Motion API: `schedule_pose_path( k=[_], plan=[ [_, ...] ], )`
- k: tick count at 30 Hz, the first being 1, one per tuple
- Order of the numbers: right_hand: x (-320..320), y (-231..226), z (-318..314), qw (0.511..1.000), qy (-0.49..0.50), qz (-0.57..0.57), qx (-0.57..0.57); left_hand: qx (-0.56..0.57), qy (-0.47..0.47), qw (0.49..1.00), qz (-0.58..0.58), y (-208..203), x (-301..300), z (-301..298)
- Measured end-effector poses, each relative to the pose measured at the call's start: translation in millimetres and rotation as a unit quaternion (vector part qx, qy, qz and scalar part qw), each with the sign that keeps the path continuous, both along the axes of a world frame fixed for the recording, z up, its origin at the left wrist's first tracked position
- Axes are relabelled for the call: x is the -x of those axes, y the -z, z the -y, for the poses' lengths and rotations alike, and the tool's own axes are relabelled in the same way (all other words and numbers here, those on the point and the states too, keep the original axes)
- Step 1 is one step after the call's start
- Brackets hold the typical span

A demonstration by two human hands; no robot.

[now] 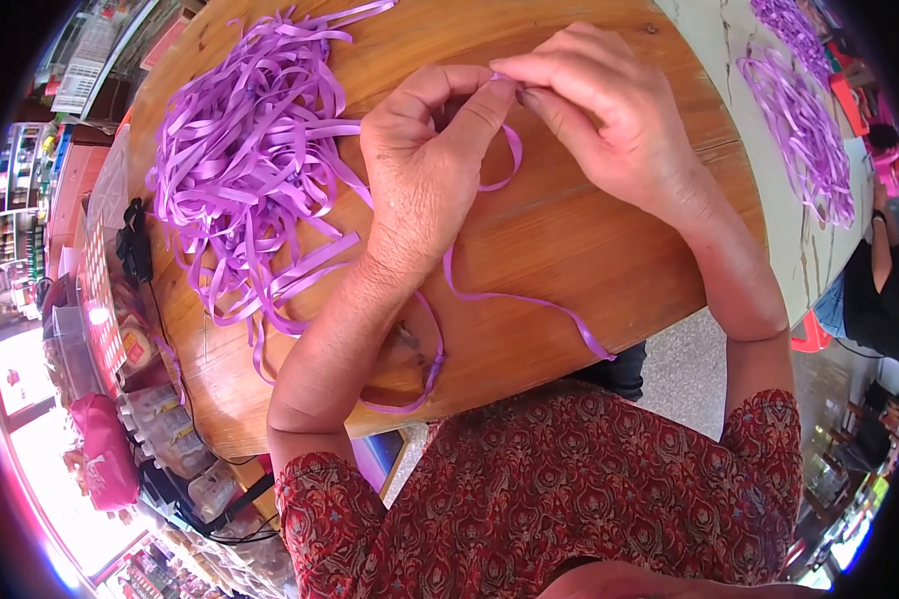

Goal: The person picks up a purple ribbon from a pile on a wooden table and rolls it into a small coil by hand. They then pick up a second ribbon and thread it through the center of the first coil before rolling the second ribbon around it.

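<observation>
Purple ribbon (489, 180) is pinched between our two hands over the round wooden table (569, 250). Our left hand (425, 170) is closed on it, thumb and forefinger meeting at the strip; our right hand (609, 120) is closed on the same spot from the other side, fingertips (514, 80) pressed to those of the left. So both hands grip one short stretch of ribbon, and neither is nearer than the other.

From the pinch the strip loops down under our left palm, then runs toward our body: one length trails right and down to the table's near edge, and another curls past our left forearm. Its long axis lies from the hands back toward us.

To the left of our left hand, just beyond the knuckles, sits the loose heap of ribbons (250, 170), the same purple, tangled, some strands reaching under our left wrist. Our left hand is clearly the closer to it.

Well beyond our right hand, on a pale surface, lie more purple bundles (804, 140).

Far to the left of our left arm, below the table edge, we see small packaged goods: clear packets (165, 419), a magenta pouch (100, 449), and a flat red sheet of small items (98, 290).
</observation>
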State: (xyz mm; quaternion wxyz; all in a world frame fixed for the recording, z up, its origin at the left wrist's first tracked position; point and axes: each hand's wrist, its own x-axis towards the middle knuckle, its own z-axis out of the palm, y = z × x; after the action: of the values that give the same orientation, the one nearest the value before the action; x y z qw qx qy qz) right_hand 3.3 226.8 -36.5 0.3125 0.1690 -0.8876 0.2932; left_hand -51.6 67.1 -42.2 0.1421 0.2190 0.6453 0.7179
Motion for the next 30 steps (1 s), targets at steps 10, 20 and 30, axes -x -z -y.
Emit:
schedule_pose_path(
  k=[10,20,30],
  plan=[
    [-7,-16,6,0.972,-0.014,-0.108,-0.206,0.019,0.121,0.982,0.145,4,18,9],
    [-8,-33,-12,0.99,-0.048,-0.035,-0.127,-0.006,0.174,0.961,0.216,7,21,9],
    [6,-14,-11,0.999,-0.039,0.019,0.016,-0.043,0.105,0.98,0.165,10,20,6]
  ],
)
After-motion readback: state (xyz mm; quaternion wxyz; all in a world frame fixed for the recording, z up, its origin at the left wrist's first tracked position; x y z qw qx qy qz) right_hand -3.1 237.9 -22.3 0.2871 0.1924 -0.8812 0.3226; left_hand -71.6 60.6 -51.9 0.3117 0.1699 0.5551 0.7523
